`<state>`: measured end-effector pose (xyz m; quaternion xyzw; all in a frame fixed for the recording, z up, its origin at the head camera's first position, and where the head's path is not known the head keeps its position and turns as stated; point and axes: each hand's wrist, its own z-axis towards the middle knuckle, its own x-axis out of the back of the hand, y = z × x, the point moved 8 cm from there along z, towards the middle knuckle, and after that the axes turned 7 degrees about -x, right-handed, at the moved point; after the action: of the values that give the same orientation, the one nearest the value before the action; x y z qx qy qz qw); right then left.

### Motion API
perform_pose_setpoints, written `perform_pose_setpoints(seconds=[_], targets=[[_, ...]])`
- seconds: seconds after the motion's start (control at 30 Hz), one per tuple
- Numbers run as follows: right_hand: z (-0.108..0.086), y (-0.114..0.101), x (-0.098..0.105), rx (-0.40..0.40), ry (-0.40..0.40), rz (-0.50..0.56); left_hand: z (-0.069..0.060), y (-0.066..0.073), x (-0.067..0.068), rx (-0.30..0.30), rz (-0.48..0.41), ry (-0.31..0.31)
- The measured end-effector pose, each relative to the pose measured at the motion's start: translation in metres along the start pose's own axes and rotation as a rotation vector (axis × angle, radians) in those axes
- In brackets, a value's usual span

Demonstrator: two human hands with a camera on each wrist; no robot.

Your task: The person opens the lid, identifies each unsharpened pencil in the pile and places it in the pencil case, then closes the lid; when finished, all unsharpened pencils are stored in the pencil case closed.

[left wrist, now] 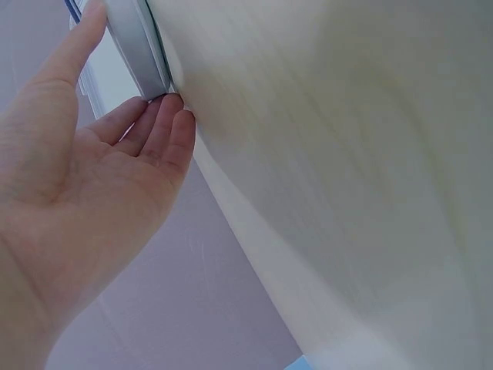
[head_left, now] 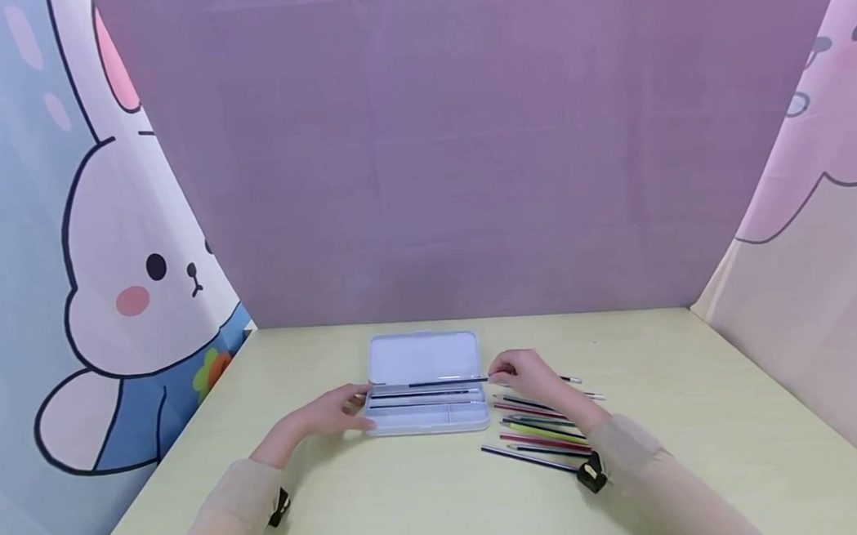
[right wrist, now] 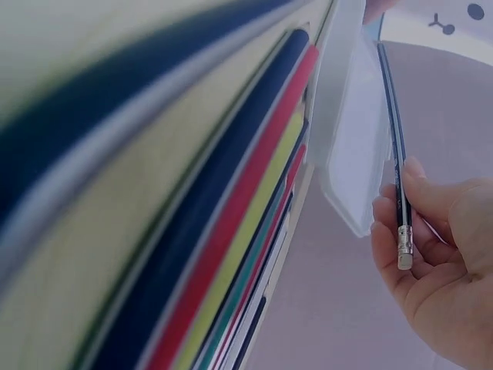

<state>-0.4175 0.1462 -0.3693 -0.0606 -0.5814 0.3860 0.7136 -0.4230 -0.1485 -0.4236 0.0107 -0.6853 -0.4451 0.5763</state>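
A white plastic pencil case [head_left: 408, 418] lies on the table with its lid [head_left: 423, 356] raised at the back. Dark pencils [head_left: 421, 395] lie lengthwise inside it. My left hand [head_left: 332, 410] holds the case's left end, thumb at the near corner and fingers at the far one. Between thumb and fingers, my right hand [head_left: 529, 373] pinches a black striped pencil [right wrist: 399, 169] close to its eraser end. That pencil is held level over the back part of the case, pointing left.
Right of the case lies a loose row of several pencils [head_left: 545, 430] in black, red, yellow and green, partly under my right forearm. A purple backdrop [head_left: 421, 153] rises behind the table [head_left: 384, 499]. Cartoon-printed cloths [head_left: 132, 236] hang at both sides.
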Motion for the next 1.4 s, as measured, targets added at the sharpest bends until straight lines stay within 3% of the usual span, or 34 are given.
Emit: perform_pose_setpoints(seconds=[0.23,0.5,0.7,1.4], targets=[[0.005,-0.013,-0.014,-0.016,-0.055,0.037,-0.001,0.0,0.0,0.006,-0.004,0.005],[0.011,-0.021,-0.027,0.022,-0.072,0.003,-0.001,0.0,0.0,0.012,-0.013,0.003],[0.014,-0.023,-0.037,0.005,-0.105,-0.007,-0.001,0.0,0.0,0.025,-0.009,0.001],[0.02,-0.03,-0.049,-0.014,-0.16,-0.039,0.001,-0.003,0.0,0.024,-0.007,0.002]])
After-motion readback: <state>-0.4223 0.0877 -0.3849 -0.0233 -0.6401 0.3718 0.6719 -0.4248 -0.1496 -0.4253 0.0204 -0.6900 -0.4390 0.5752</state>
